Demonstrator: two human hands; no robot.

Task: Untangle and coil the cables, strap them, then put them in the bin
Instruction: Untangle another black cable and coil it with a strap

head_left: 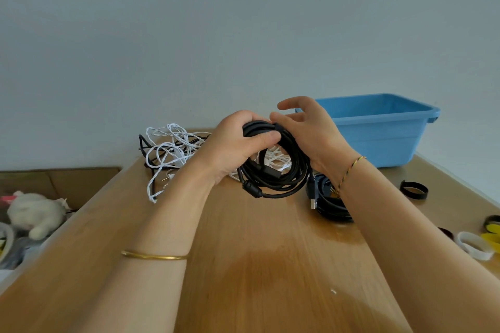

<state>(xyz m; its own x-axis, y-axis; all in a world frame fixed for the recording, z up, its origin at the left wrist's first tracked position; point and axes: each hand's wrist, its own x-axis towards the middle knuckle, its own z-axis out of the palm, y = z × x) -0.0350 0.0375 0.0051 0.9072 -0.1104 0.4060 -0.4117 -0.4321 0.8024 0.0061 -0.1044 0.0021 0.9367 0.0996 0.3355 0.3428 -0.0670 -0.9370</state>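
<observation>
Head view: left hand grips black cable coil; right hand spread, touching it.

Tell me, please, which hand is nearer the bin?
Right. The right hand sits just before the bin's near-left corner; the left hand, holding the coil, is farther left.

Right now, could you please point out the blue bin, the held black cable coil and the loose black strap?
blue bin (pixel 378 140): head view, on its front wall.
black cable coil (pixel 299 167): head view, on its right-hand loops.
black strap (pixel 414 185): head view, on its far band.
</observation>
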